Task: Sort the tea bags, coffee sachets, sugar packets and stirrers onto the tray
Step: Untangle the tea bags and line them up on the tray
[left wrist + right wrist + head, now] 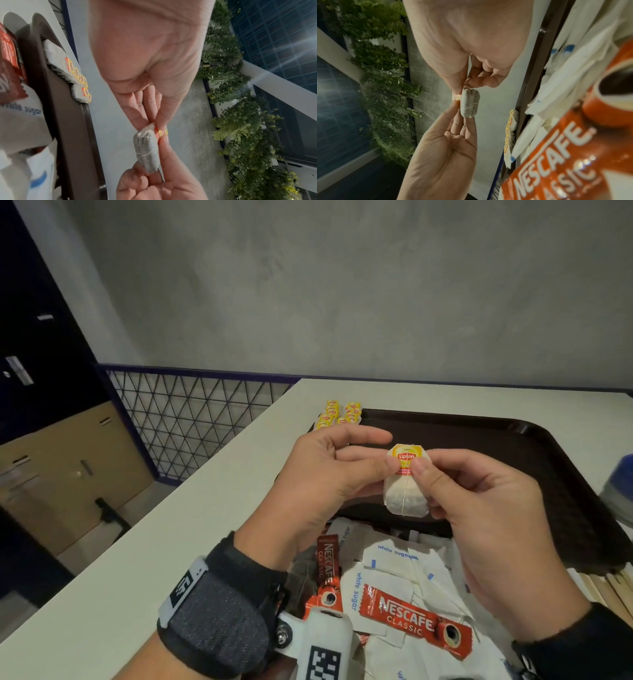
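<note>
Both hands hold 1 tea bag [406, 486] in the air above the near part of the dark tray [534, 446]: the left hand [329, 474] pinches the yellow tag at the bag's top between thumb and fingers, and the right hand [479, 508] pinches the same tag and the bag's right edge. The bag hangs with its long axis upright, tag uppermost. The row of sorted tea bags [340, 414] lies at the tray's far-left corner, beyond and left of the hands, so the left hand looks nearer for carrying it there, while coffee sachets [414, 619] and sugar packets [394, 563] remain heaped below the wrists.
</note>
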Available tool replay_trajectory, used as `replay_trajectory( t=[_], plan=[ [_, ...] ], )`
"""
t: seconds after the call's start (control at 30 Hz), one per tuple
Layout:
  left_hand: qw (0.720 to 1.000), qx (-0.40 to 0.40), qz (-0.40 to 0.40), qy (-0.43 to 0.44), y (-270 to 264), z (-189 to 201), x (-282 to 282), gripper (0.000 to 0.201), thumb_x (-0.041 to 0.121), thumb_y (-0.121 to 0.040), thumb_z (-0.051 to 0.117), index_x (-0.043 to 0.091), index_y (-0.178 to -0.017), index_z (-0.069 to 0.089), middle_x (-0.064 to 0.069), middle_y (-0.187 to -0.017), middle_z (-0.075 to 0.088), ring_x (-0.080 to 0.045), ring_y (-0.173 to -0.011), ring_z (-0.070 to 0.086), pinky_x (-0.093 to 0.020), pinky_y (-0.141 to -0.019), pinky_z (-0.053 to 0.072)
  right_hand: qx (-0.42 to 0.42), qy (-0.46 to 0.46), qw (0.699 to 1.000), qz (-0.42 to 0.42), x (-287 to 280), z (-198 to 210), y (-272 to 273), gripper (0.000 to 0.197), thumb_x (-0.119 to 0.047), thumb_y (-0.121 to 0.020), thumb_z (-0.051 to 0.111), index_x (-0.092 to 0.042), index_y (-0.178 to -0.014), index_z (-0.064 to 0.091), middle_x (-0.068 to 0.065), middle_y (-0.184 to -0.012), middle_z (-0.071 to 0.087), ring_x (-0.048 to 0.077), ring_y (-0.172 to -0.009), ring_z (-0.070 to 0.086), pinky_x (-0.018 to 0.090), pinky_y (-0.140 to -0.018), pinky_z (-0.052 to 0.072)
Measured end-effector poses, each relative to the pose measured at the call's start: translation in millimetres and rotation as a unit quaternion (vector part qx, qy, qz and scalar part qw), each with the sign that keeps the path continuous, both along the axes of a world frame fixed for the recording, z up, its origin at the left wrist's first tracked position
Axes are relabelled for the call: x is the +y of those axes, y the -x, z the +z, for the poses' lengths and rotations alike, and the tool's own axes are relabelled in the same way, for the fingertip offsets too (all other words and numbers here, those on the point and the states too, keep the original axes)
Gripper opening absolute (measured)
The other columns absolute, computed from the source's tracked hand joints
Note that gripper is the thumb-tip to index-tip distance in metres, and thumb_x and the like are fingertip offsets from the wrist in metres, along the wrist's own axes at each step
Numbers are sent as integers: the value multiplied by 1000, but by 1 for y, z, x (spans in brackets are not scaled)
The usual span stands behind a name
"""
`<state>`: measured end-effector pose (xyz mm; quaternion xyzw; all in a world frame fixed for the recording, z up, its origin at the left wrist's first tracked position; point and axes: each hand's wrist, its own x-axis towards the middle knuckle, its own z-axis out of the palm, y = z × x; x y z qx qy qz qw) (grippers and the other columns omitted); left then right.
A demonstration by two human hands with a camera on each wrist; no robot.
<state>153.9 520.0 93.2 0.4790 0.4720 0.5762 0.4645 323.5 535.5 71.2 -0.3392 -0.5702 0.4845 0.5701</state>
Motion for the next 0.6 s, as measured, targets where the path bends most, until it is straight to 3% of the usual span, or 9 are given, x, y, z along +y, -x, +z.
replay_trajectory(
  t=[0.13, 0.6],
  plan=[
    [1000, -14, 5, -10, 0, 0, 0, 30, 1, -81, 80, 8, -109, 73, -14, -92, 81, -24, -87, 79, -35, -75, 62, 5, 9, 1000, 1, -1, 1, -1, 11, -22, -88, 71, -26, -95, 79, -8, -90, 77, 4, -83, 71, 11, -60, 53],
    [1000, -3, 6, -9, 0, 2, -2, 30, 2, -84, 78, 9, -113, 72, -13, -97, 81, -26, -95, 79, -41, -83, 61, -22, 24, 999, -12, -1, 2, 0, 13, -22, -89, 72, -26, -99, 78, -8, -93, 77, 6, -85, 73, 13, -62, 54]
  ],
)
